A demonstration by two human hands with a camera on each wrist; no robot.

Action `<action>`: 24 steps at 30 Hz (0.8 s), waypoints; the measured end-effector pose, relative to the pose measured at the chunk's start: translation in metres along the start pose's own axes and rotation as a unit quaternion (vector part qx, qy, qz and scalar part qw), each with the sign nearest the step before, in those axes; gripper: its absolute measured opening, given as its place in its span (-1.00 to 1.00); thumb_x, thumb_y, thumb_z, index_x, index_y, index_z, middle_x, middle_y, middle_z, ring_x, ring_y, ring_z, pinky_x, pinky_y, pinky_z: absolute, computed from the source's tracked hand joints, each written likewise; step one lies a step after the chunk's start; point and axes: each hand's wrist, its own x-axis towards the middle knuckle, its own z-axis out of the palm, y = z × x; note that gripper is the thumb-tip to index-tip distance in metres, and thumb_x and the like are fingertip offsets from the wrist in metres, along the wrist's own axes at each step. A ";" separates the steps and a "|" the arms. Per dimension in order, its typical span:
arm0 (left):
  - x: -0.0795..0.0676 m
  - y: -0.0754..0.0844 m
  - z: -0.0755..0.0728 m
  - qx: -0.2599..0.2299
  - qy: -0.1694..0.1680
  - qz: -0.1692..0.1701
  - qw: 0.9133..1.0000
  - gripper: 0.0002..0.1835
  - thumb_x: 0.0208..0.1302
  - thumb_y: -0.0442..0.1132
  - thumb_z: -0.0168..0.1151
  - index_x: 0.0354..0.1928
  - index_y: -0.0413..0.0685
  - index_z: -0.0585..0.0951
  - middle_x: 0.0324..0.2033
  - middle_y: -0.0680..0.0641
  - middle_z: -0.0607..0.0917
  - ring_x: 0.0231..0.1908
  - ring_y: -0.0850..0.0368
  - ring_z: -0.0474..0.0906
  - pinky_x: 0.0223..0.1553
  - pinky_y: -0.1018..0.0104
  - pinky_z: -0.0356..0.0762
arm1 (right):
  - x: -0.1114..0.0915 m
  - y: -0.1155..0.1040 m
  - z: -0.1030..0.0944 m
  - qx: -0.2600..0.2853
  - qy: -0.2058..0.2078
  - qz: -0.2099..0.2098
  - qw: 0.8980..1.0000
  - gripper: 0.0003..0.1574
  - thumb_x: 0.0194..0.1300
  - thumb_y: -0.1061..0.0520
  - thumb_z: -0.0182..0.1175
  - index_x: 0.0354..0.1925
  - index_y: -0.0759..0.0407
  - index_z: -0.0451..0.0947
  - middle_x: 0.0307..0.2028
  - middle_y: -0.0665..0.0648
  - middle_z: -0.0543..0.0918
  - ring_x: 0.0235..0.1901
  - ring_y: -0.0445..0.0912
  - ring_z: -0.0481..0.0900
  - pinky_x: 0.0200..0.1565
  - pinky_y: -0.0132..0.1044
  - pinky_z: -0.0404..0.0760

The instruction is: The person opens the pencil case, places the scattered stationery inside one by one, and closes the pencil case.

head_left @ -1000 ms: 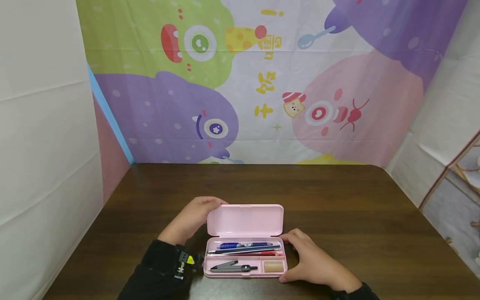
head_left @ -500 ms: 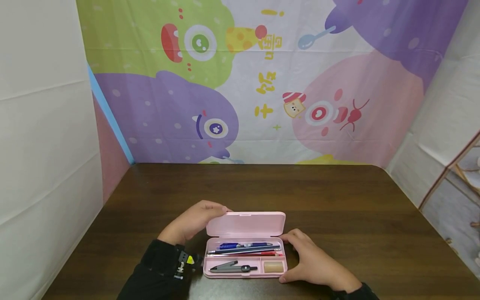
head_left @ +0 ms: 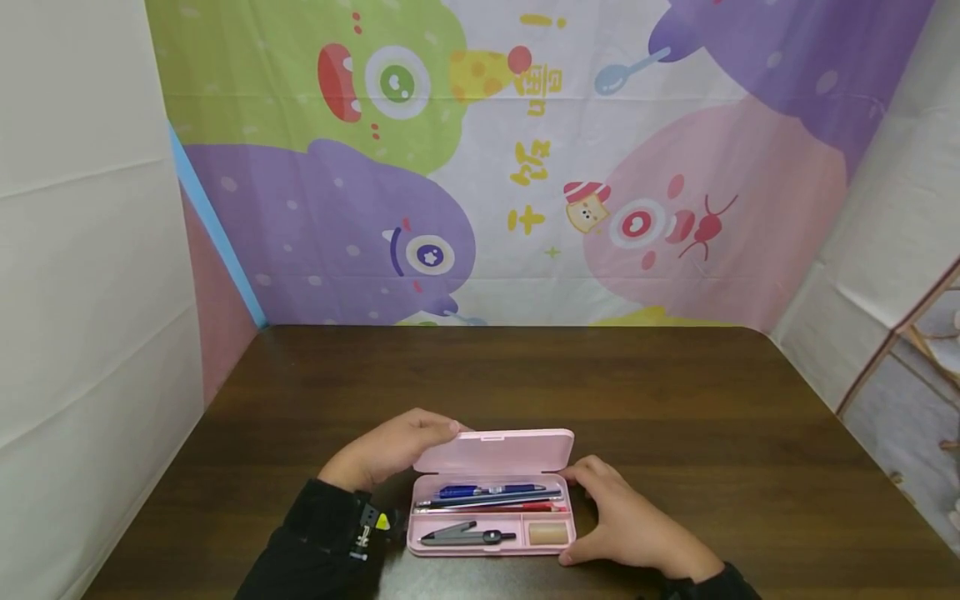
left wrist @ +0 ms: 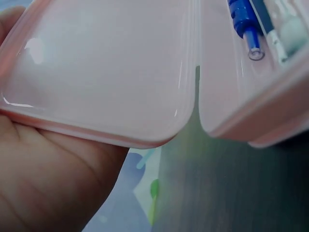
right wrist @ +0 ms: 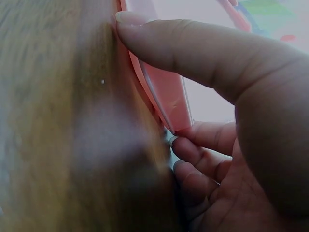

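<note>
A pink pencil case (head_left: pixel 457 551) lies on the table with its hinged lid (head_left: pixel 495 452) raised and leaning back. My left hand (head_left: pixel 393 446) holds the lid's upper left corner, thumb at the edge and the other fingers hidden behind it. Round the case's right end, my right hand (head_left: pixel 633 533) grips with the thumb at the front corner and fingers at the back. Inside the long compartment are a blue pen (head_left: pixel 459 492), a dark pencil (head_left: pixel 491 500) and a red pencil (head_left: pixel 534 507). In front lie a grey drawing compass (head_left: pixel 457 538) and, in a small compartment, a tan eraser (head_left: pixel 548 533).
The dark wooden table (head_left: pixel 675 392) extends behind and to both sides of the case. A cartoon-printed cloth (head_left: pixel 525 292) hangs at its far edge. White cloth (head_left: pixel 97 292) covers the left side, and a thin frame (head_left: pixel 896 333) stands beyond the right edge.
The lid has tipped forward and lower over the case, with my left hand moving along with it, slightly right and down. My right hand has stayed at the case's right end.
</note>
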 end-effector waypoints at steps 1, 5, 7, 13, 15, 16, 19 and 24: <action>-0.001 0.001 0.001 0.011 -0.002 -0.001 1.000 -0.58 0.44 0.06 0.02 0.05 -0.04 0.68 -0.05 -0.06 0.71 0.00 0.06 0.58 0.15 -0.01 0.42 | 0.000 0.001 0.000 0.000 0.000 0.001 1.000 0.17 -0.28 -0.42 0.51 0.24 0.07 0.40 0.00 -0.11 0.38 -0.02 -0.11 0.35 0.01 -0.13 0.47; -0.003 0.003 0.004 0.051 -0.025 0.006 0.998 -0.59 0.45 0.10 0.00 0.06 0.07 0.68 -0.06 0.03 0.71 0.01 0.12 0.57 0.16 -0.01 0.40 | 0.000 0.002 0.000 0.004 0.002 -0.004 1.000 0.15 -0.29 -0.41 0.52 0.20 0.08 0.42 0.01 -0.09 0.39 -0.04 -0.11 0.36 0.00 -0.14 0.47; -0.005 0.003 0.005 0.063 -0.038 0.011 0.997 -0.62 0.46 0.11 -0.01 0.07 0.16 0.67 -0.06 0.10 0.71 0.03 0.16 0.56 0.17 0.00 0.39 | 0.000 0.003 0.000 0.004 0.003 -0.004 1.000 0.14 -0.30 -0.40 0.53 0.19 0.08 0.43 0.01 -0.09 0.39 -0.06 -0.10 0.36 -0.01 -0.15 0.46; -0.010 0.002 0.011 0.117 -0.056 0.028 0.991 -0.63 0.48 0.11 -0.05 0.16 0.29 0.61 0.06 0.22 0.64 0.14 0.24 0.48 0.21 0.04 0.38 | 0.000 0.003 -0.001 0.006 0.000 0.000 1.000 0.12 -0.32 -0.38 0.54 0.18 0.04 0.41 0.00 -0.07 0.38 -0.08 -0.09 0.36 -0.04 -0.15 0.46; -0.012 0.002 0.013 0.140 -0.055 0.032 0.988 -0.59 0.47 0.12 -0.05 0.21 0.24 0.58 0.11 0.21 0.61 0.17 0.24 0.46 0.21 0.04 0.39 | 0.000 0.003 -0.001 0.005 -0.002 0.004 1.000 0.11 -0.31 -0.39 0.54 0.17 0.03 0.41 -0.02 -0.06 0.37 -0.08 -0.09 0.35 -0.06 -0.16 0.46; -0.014 0.002 0.015 0.151 -0.054 0.033 0.987 -0.57 0.47 0.13 -0.05 0.23 0.21 0.57 0.13 0.20 0.61 0.16 0.23 0.46 0.20 0.03 0.40 | 0.000 0.003 -0.001 0.005 -0.003 0.006 1.000 0.10 -0.32 -0.39 0.54 0.15 0.03 0.42 -0.03 -0.05 0.37 -0.09 -0.09 0.35 -0.07 -0.17 0.46; -0.019 0.003 0.019 0.181 -0.051 0.038 0.981 -0.49 0.48 0.16 -0.09 0.29 0.10 0.52 0.19 0.16 0.57 0.19 0.22 0.44 0.19 0.03 0.41 | 0.000 0.004 -0.001 0.006 -0.005 0.006 1.000 0.05 -0.31 -0.38 0.54 0.09 0.04 0.43 -0.06 -0.03 0.37 -0.11 -0.08 0.34 -0.09 -0.19 0.45; -0.030 0.008 0.028 0.258 -0.054 0.057 0.963 -0.37 0.50 0.22 -0.20 0.39 0.00 0.39 0.32 0.09 0.44 0.31 0.11 0.32 0.28 -0.01 0.30 | 0.001 0.007 -0.001 0.014 -0.003 0.001 1.000 0.01 -0.32 -0.37 0.55 0.08 -0.02 0.45 -0.04 -0.09 0.39 -0.09 -0.11 0.36 -0.03 -0.18 0.44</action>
